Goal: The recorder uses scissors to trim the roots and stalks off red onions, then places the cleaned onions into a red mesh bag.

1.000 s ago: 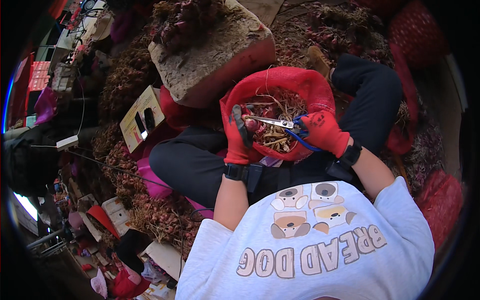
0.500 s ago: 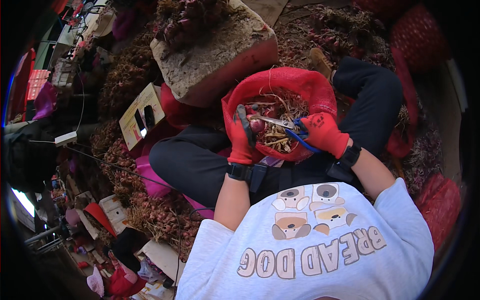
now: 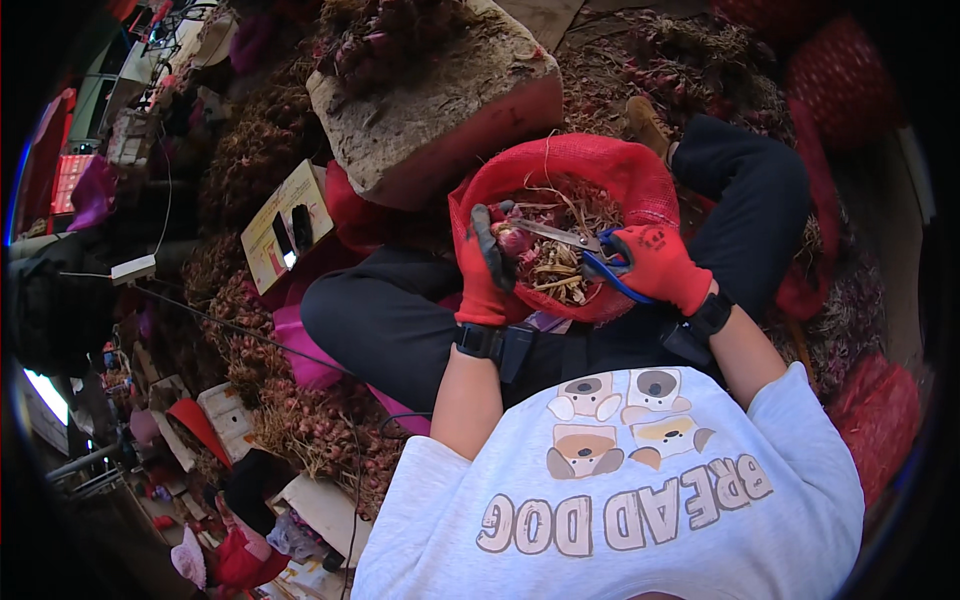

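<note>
My left hand (image 3: 483, 270), in a red glove with a dark palm, is closed around shallots (image 3: 513, 241) at the left side of a red mesh sack's opening. My right hand (image 3: 662, 268), in a matching glove, grips the blue handles of a pair of scissors (image 3: 560, 234). The blades point left and reach the shallots by my left fingers; whether they touch is hard to tell. Below both hands, the red mesh sack (image 3: 610, 155) stands between my legs with its rim folded out. Dry stalk trimmings (image 3: 560, 275) lie inside it.
Beyond the sack stands a pale block (image 3: 430, 110) with bunched shallots (image 3: 375, 40) on top. A box panel (image 3: 285, 225) with a phone-like dark object leans left. Heaped shallots (image 3: 310, 430) spread along the left, crossed by a black cable. A red net (image 3: 875, 420) lies at right.
My right hand and the scissors have shifted slightly right, showing more of the blade. My left hand keeps hold of the shallots, its grip slightly changed.
</note>
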